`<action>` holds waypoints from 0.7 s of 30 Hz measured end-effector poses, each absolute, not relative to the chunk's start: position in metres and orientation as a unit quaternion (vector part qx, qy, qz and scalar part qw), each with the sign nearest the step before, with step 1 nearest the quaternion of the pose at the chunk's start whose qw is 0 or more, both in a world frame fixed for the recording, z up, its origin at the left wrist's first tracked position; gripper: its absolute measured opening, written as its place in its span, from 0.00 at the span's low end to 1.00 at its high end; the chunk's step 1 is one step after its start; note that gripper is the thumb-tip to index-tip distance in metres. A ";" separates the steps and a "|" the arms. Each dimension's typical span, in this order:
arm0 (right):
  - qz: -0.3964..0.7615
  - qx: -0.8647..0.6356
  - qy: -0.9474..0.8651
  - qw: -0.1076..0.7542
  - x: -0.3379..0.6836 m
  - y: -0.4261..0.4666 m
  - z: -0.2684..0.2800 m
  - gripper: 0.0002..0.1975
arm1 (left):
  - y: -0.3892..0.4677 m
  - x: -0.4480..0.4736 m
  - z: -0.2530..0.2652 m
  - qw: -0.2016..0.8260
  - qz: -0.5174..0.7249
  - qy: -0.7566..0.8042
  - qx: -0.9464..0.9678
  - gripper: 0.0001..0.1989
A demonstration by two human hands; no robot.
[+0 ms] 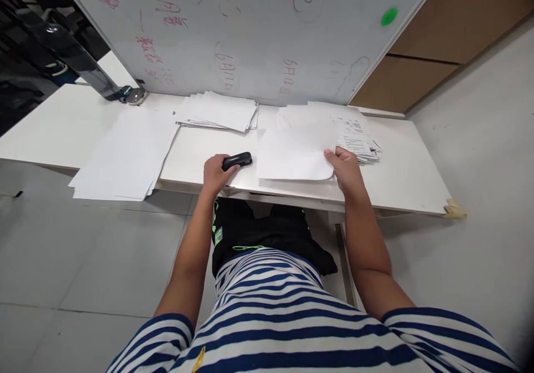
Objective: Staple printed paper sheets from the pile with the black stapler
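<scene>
My left hand [216, 173] is closed around a black stapler [237, 161] above the front part of the white table. Between thumb and fingers, my right hand [347, 167] grips the right edge of a white sheet of paper [296, 153]; whether it is one sheet or more I cannot tell. The paper's left edge is close to the stapler's tip but apart from it. Behind and to the right of it lies a loose pile of printed papers [354, 131], partly covered by the held paper.
A large stack of blank paper [125, 150] overhangs the table's [200, 145] front edge at left. Another paper pile [221, 110] lies at the back, against a whiteboard [258, 34] with red and dark writing. A dark post-like object [79, 56] stands at the back left.
</scene>
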State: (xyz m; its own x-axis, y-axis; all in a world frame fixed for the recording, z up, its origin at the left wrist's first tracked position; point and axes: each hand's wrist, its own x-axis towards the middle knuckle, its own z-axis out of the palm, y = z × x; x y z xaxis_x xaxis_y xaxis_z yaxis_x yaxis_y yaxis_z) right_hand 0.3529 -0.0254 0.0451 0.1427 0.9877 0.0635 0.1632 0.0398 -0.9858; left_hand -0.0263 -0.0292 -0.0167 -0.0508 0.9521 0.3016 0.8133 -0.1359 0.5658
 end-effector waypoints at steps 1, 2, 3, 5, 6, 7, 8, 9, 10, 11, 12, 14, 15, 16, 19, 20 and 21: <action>0.407 -0.562 -0.510 0.509 0.353 -0.024 0.042 0.25 | -0.029 -0.026 -0.017 0.106 0.323 0.649 0.681 0.19; 0.409 -0.563 -0.507 0.509 0.352 -0.022 0.039 0.25 | -0.029 -0.026 -0.017 0.105 0.322 0.649 0.681 0.18; 0.411 -0.564 -0.502 0.511 0.350 -0.019 0.037 0.25 | -0.029 -0.026 -0.018 0.102 0.321 0.650 0.681 0.18; 0.406 -0.566 -0.485 0.529 0.343 -0.011 0.035 0.25 | -0.029 -0.025 -0.018 0.097 0.319 0.652 0.681 0.17; 0.401 -0.563 -0.477 0.543 0.337 -0.006 0.035 0.25 | -0.029 -0.025 -0.018 0.095 0.320 0.652 0.681 0.17; 0.398 -0.557 -0.471 0.556 0.330 0.000 0.035 0.25 | -0.030 -0.024 -0.018 0.094 0.320 0.653 0.680 0.17; 0.399 -0.549 -0.466 0.568 0.322 0.008 0.035 0.25 | -0.030 -0.023 -0.018 0.092 0.321 0.655 0.678 0.17; 0.405 -0.537 -0.461 0.579 0.313 0.017 0.036 0.25 | -0.031 -0.023 -0.017 0.091 0.321 0.658 0.675 0.17; 0.415 -0.524 -0.458 0.586 0.303 0.027 0.037 0.25 | -0.032 -0.022 -0.017 0.090 0.321 0.664 0.669 0.17; 0.430 -0.512 -0.452 0.590 0.292 0.038 0.037 0.25 | -0.033 -0.021 -0.017 0.088 0.322 0.670 0.663 0.17; 0.448 -0.502 -0.448 0.589 0.280 0.051 0.037 0.26 | -0.033 -0.020 -0.016 0.088 0.323 0.675 0.657 0.18; 0.488 -0.491 -0.443 0.570 0.253 0.079 0.037 0.26 | -0.034 -0.019 -0.017 0.084 0.324 0.681 0.651 0.18; 0.507 -0.488 -0.448 0.552 0.238 0.094 0.036 0.25 | -0.034 -0.019 -0.017 0.082 0.324 0.682 0.651 0.18; 0.524 -0.487 -0.453 0.531 0.222 0.109 0.034 0.23 | -0.034 -0.019 -0.018 0.080 0.323 0.682 0.652 0.18; 0.550 -0.519 -0.456 0.468 0.174 0.147 0.027 0.19 | -0.032 -0.019 -0.020 0.080 0.323 0.677 0.656 0.18; 0.549 -0.524 -0.462 0.459 0.160 0.156 0.025 0.20 | -0.032 -0.020 -0.020 0.082 0.326 0.674 0.658 0.18; 0.527 -0.522 -0.492 0.455 0.147 0.163 0.022 0.22 | -0.032 -0.020 -0.020 0.082 0.328 0.672 0.659 0.17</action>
State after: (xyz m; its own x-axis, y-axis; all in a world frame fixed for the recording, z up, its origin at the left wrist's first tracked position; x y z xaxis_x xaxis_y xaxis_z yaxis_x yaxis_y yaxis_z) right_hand 0.1473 0.1626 0.0221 -0.0397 0.9939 -0.1025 0.0338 -0.1012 -0.9943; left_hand -0.0198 -0.0315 -0.0202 -0.1191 0.9391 0.3223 0.8316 -0.0830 0.5491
